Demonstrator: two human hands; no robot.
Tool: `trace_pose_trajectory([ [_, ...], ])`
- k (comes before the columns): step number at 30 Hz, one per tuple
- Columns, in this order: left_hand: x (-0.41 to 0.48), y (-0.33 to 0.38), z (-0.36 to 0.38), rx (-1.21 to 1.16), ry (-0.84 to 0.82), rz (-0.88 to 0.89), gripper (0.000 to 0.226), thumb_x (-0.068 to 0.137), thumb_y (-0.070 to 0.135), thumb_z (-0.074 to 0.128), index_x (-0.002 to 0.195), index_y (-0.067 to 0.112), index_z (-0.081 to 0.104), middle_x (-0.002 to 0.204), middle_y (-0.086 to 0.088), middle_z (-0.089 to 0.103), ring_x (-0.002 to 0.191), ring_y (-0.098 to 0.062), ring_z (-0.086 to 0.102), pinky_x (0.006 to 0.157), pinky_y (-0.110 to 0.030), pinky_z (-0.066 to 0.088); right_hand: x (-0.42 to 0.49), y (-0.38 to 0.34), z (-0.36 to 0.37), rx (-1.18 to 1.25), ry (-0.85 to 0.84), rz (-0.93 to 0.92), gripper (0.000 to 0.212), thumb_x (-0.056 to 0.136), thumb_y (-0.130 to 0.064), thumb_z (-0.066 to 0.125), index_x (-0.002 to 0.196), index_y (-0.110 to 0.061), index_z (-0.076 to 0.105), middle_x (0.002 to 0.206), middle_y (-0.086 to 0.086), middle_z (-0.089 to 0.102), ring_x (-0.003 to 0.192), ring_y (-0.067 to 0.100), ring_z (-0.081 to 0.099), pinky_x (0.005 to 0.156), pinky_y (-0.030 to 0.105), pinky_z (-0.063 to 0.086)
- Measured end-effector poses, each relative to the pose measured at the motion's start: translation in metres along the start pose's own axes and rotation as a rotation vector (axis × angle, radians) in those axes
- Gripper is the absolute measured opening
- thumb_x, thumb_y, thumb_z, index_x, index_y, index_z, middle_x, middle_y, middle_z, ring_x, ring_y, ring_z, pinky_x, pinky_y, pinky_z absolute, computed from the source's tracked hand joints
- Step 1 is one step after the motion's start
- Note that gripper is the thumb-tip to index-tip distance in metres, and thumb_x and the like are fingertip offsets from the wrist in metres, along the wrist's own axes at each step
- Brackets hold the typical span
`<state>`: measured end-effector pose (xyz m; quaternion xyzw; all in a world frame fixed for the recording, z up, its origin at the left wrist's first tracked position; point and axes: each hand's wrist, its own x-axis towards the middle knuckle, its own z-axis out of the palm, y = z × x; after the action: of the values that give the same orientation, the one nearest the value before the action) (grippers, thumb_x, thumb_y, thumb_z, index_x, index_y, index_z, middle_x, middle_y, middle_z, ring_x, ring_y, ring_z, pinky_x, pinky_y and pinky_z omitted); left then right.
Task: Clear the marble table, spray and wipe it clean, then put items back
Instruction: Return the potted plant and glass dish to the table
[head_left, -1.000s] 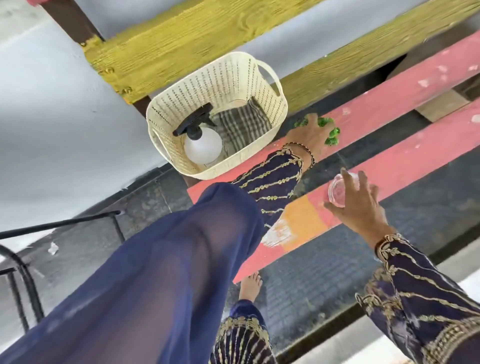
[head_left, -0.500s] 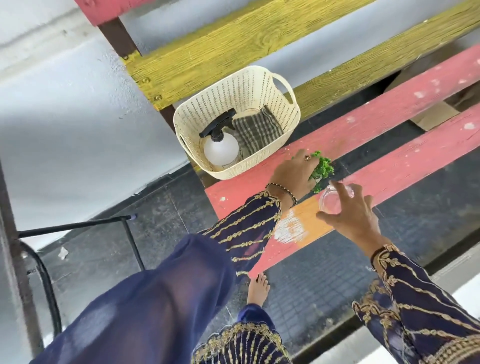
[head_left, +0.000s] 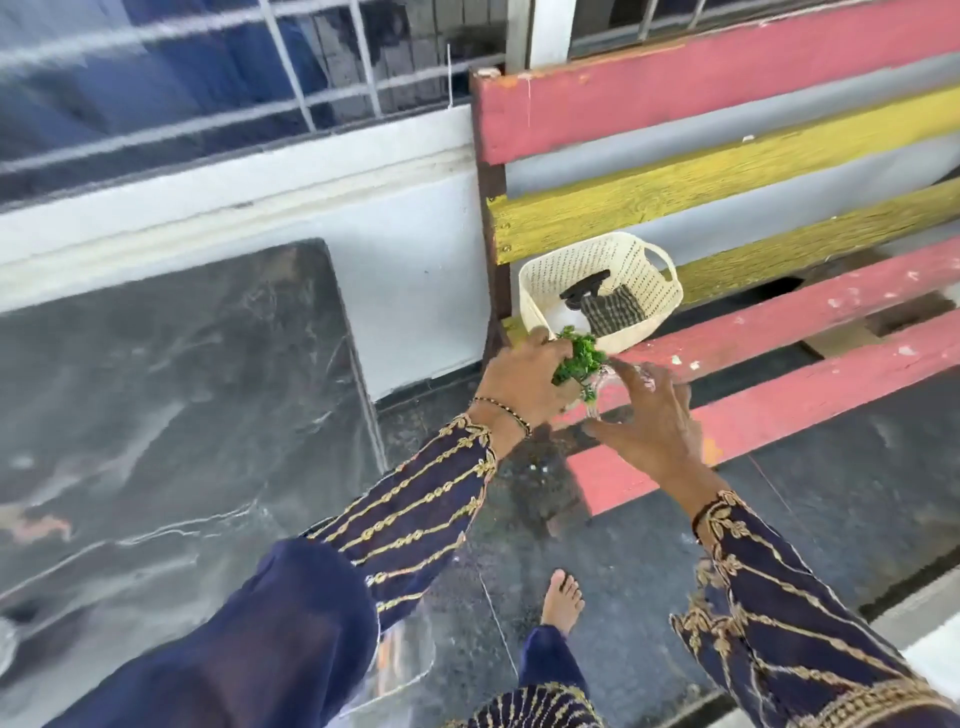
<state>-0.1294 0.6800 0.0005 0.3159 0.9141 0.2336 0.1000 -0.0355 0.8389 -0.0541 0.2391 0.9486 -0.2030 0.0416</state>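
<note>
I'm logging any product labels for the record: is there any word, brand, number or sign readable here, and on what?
None can be read.
The spray bottle in the cream basket shows no label from this angle.
The checked cloth, bench slats and marble table carry no text.
The clear glass and green plant in the hands are unmarked.

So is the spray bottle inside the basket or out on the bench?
Inside. The spray bottle's black trigger head shows above the cream basket's rim, beside a checked cloth.
</note>
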Motion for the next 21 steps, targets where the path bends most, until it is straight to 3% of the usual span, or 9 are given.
trace_pose_trajectory([
  [5, -0.102, -0.052, -0.101, 0.055, 0.150, -0.050, 0.040, 0.082, 0.033, 0.060, 0.118, 0.017, 0.060, 0.111, -0.009, 0.054, 0.093, -0.035, 0.061, 0.082, -0.037, 0.046, -0.059, -0.123, -0.005, 0.032, 0.021, -0.155, 0.089, 0.071, -0.059, 0.076, 0.148, -0.044, 0.035, 0.149, 0.001, 0.032, 0.135, 0.036, 0.035, 0.095, 0.053, 0.048],
  [10, -0.201, -0.111, -0.182, 0.112, 0.272, -0.157, 0.037, 0.083, 0.033, 0.060, 0.116, 0.017, 0.061, 0.111, -0.008, 0.055, 0.086, -0.034, 0.063, 0.081, -0.041, 0.052, -0.108, -0.230, 0.006, 0.038, 0.010, -0.290, 0.090, 0.071, -0.062, 0.076, 0.149, -0.047, 0.035, 0.149, 0.000, 0.036, 0.136, 0.033, 0.037, 0.096, 0.050, 0.051],
  [21, -0.317, -0.246, -0.275, 0.126, 0.433, -0.488, 0.033, 0.082, 0.030, 0.059, 0.114, 0.020, 0.063, 0.105, -0.006, 0.053, 0.085, -0.036, 0.062, 0.077, -0.043, 0.053, -0.142, -0.411, 0.060, -0.015, -0.199, -0.536, 0.090, 0.065, -0.068, 0.068, 0.147, -0.054, 0.033, 0.148, -0.012, 0.034, 0.133, 0.026, 0.036, 0.092, 0.044, 0.047],
])
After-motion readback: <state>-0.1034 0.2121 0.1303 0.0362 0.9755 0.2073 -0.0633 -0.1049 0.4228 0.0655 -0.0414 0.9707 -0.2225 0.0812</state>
